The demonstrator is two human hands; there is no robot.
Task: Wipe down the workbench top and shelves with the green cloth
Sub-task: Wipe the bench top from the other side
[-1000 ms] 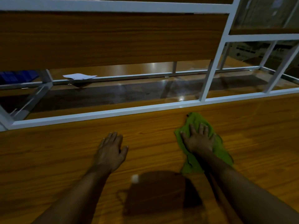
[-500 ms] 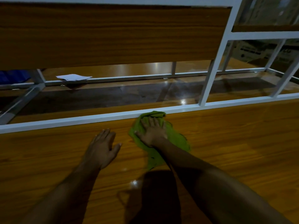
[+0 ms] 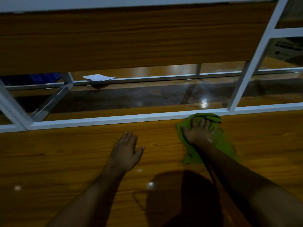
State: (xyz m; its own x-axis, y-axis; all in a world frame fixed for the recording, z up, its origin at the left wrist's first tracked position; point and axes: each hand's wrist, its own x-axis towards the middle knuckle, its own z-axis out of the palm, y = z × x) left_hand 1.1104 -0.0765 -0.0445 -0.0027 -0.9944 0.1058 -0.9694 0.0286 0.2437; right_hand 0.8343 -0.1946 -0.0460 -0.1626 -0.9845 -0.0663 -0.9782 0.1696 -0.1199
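Cloth [image 3: 210,116], green and bunched, touches the white rail [image 3: 114,119] on the counter [image 3: 65,153]; right grip [image 3: 198,133] presses it, fingers straight; left grip [image 3: 126,153] lies flat, empty.

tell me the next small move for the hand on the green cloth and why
Probably slide the cloth right along the white rail: the right hand presses it flat at the bench top's back edge, with bare wood beyond.
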